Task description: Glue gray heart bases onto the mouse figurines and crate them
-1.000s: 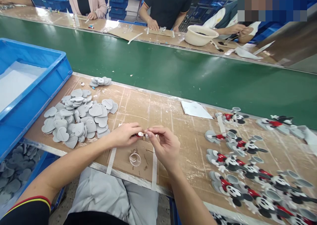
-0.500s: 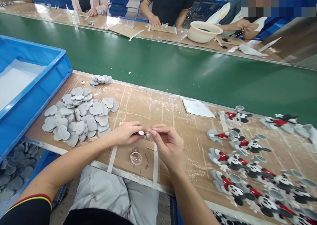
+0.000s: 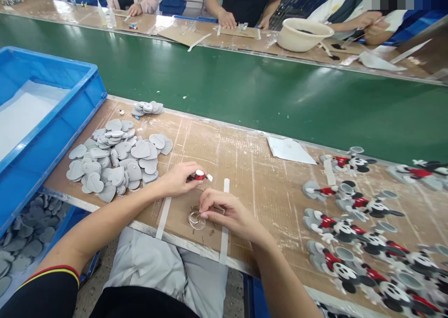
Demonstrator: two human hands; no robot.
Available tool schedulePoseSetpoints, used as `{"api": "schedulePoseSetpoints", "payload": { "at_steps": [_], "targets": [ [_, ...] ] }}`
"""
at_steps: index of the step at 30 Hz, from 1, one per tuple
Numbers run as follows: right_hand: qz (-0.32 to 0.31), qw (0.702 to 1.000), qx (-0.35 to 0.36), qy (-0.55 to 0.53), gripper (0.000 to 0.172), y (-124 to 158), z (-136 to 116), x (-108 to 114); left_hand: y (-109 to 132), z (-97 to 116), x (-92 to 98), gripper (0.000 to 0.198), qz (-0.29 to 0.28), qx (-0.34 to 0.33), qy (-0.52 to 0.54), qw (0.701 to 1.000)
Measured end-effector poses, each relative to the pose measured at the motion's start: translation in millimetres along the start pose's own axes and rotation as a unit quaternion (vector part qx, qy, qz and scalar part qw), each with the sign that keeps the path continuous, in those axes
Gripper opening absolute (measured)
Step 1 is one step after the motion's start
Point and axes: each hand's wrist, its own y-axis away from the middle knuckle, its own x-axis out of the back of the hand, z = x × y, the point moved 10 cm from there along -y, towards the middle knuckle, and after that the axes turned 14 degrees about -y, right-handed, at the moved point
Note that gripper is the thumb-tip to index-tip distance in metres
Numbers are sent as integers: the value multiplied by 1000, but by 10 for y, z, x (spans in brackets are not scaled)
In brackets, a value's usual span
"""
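Mickey Mouse figurines (image 3: pixel 346 229), grey bases at feet, look finished, rows right of clear cup (image 3: pixel 196 222). Loose grey hearts (image 3: pixel 142 149) heaped left of cup: much seems left. Red-and-white figurine (image 3: pixel 199 174), partly hidden, just beyond cup, gripped by left hand (image 3: pixel 179 179). Right hand (image 3: pixel 227 211) angled inward at cup, fingertips pinched together; cannot tell whether holding anything.

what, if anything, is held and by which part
The left hand holds a red-and-white piece by its left end. Whether the right hand, at the clear cup, holds anything is unclear.
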Motion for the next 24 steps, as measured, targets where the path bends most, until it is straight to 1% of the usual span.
{"api": "schedulePoseSetpoints", "payload": {
  "at_steps": [7, 14, 17, 24],
  "targets": [
    [-17, 999, -28, -6, 20, -11, 131, -43, 0, 6, 9, 14, 8, -9, -2, 1000],
    [-18, 998, -52, -25, 20, -6, 206, -57, 2, 21, 13, 14, 3, -9, 1, 1000],
    [-8, 996, -69, -50, 21, 0, 223, -25, 3, 24, 16, 15, 6, -11, 8, 1000],
    [45, 980, -110, -161, 22, 39, 297, 72, 3, 5, 6, 15, 8, -6, 28, 1000]
  ]
}}
